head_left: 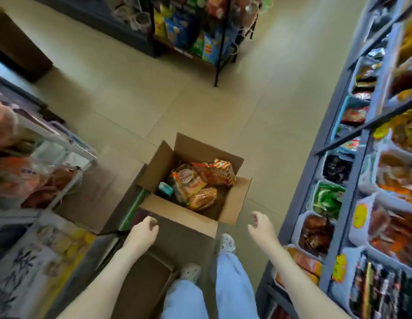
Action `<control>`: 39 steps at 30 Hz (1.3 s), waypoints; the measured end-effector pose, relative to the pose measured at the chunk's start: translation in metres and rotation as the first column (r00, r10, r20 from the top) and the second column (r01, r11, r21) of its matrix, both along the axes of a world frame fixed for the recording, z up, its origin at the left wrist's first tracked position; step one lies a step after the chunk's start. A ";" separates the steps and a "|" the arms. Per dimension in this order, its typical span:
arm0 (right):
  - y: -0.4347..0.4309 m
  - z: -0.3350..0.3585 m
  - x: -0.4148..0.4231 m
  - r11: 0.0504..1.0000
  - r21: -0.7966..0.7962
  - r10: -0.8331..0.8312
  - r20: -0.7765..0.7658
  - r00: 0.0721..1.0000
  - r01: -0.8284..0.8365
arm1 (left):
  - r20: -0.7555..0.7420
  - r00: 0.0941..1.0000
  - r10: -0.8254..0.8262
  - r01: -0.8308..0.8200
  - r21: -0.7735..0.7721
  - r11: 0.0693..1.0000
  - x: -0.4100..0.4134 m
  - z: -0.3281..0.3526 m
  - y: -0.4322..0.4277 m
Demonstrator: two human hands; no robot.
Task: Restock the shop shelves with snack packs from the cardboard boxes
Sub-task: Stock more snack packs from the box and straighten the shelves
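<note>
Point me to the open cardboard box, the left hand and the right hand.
open cardboard box [182, 214]: head view, on its near flap.
left hand [142, 231]: head view, back of the hand.
right hand [261, 226]: head view, back of the hand.

Both hands [142, 229] [261, 223] reach forward, seemingly loosely curled, empty.

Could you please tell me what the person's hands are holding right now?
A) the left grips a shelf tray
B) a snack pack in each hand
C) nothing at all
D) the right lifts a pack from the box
C: the left hand and right hand hang loosely curled and hold nothing, while the snack packs lie in the open cardboard box.
</note>
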State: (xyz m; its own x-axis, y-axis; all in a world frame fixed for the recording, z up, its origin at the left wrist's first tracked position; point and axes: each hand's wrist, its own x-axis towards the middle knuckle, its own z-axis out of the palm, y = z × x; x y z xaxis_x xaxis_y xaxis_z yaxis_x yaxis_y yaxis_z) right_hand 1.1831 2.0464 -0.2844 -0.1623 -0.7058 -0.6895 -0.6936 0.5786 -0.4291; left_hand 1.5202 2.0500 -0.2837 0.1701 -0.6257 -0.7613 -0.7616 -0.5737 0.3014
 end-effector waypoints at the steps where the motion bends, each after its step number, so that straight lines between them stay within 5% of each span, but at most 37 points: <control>1: -0.011 -0.013 -0.001 0.999 0.022 0.037 0.000 0.999 -0.037 | 0.022 0.999 0.032 -0.032 0.013 0.999 -0.004 -0.010 -0.001; 9: -0.091 -0.152 0.010 0.976 0.084 0.198 0.018 0.980 -0.199 | 0.107 0.983 0.148 -0.155 0.052 0.987 -0.039 -0.141 -0.047; 19: -0.168 -0.362 0.119 0.971 -0.036 0.238 0.095 0.967 -0.235 | 0.056 0.928 0.368 -0.369 0.009 0.930 -0.027 -0.371 -0.140; 27: -0.200 -0.456 0.132 0.957 0.077 0.273 0.066 0.960 -0.278 | 0.082 0.878 0.471 -0.475 0.042 0.879 -0.051 -0.495 -0.187; 33: -0.203 -0.445 0.122 0.965 0.047 0.250 0.123 0.960 -0.257 | 0.116 0.801 0.588 -0.591 -0.010 0.807 -0.052 -0.503 -0.196; 39: -0.211 -0.354 0.114 0.972 0.020 0.222 0.256 0.941 -0.235 | -0.175 0.683 0.709 -0.724 -0.038 0.689 -0.020 -0.375 -0.171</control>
